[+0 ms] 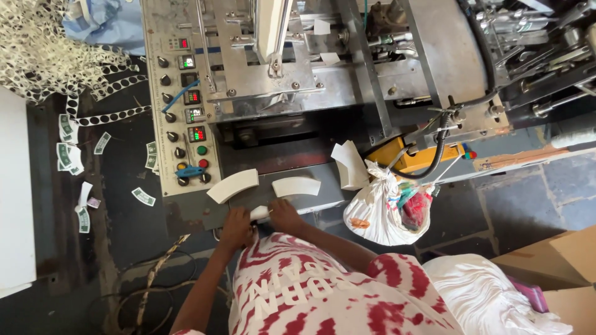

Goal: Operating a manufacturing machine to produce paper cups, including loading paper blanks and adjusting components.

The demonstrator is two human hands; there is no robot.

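My left hand (236, 226) and my right hand (285, 214) meet at the front edge of a metal machine shelf (323, 200). Between them they grip a small white stack of paper blanks (259, 213); most of it is hidden by my fingers. Just beyond my hands, two curved white fan-shaped paper blank stacks lie on the shelf, one on the left (233, 185) and one on the right (297, 186). A third white blank stack (349, 164) stands further right. My red and white patterned shirt (323, 298) fills the bottom of the view.
A control panel (186, 111) with knobs, buttons and small displays rises left of the shelf. A white plastic bag (388, 211) hangs at right. Cardboard boxes (559, 260) and white cloth (490, 298) sit lower right. Punched paper scrap (43, 49) and cables (149, 291) cover the floor at left.
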